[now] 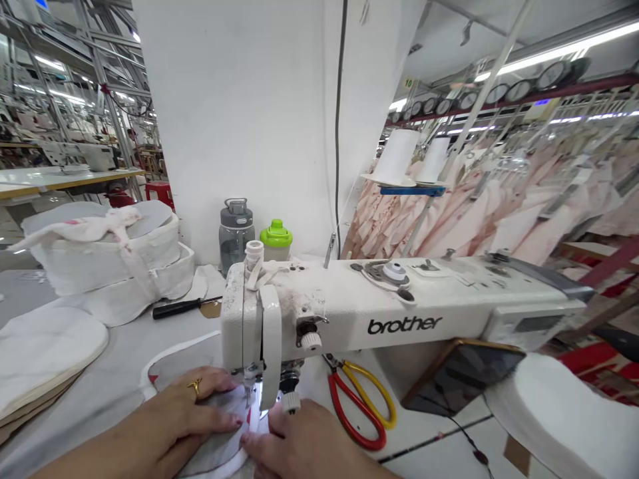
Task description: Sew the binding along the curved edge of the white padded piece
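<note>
Both hands (184,416) flat on fabric (219,442), under needle (248,392)

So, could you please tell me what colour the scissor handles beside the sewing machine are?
One red, one yellow: the scissors, head view.

Straight beyond the fingers rises a white wall (239,100) with a dark cable (339,120) hanging down it; right of them, racks of pale pink garments (499,213) hang under fluorescent tubes (564,50); far left, metal shelving (74,80) and another worktop (60,178)
</note>
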{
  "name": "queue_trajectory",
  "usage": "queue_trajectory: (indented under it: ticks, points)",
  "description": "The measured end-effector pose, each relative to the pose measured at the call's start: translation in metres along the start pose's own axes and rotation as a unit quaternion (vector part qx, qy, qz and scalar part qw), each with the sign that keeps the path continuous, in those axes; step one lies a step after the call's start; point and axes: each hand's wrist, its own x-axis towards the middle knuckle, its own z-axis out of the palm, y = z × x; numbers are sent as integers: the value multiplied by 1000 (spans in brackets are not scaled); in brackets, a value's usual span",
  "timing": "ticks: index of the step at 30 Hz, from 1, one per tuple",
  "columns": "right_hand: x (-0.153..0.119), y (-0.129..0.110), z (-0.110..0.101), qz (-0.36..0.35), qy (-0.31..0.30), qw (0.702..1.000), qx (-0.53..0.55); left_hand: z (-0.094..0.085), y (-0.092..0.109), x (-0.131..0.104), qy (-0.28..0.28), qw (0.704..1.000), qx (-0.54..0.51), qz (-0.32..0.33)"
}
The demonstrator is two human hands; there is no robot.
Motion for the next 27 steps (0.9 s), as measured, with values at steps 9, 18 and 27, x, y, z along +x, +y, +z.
queue_trajectory:
  ticks: [9, 18, 27]
  points:
    - [-2, -4, -11, 54, -5, 998, 41, 4, -12, -2, -42, 998, 31, -25]
    - [-6, -6, -22, 85, 16, 992, 91, 25, -18, -11, 8, 991, 123, -61]
    - [-9, -7, -23, 91, 68, 990, 78, 42, -23, -21, -7, 970, 217, -106]
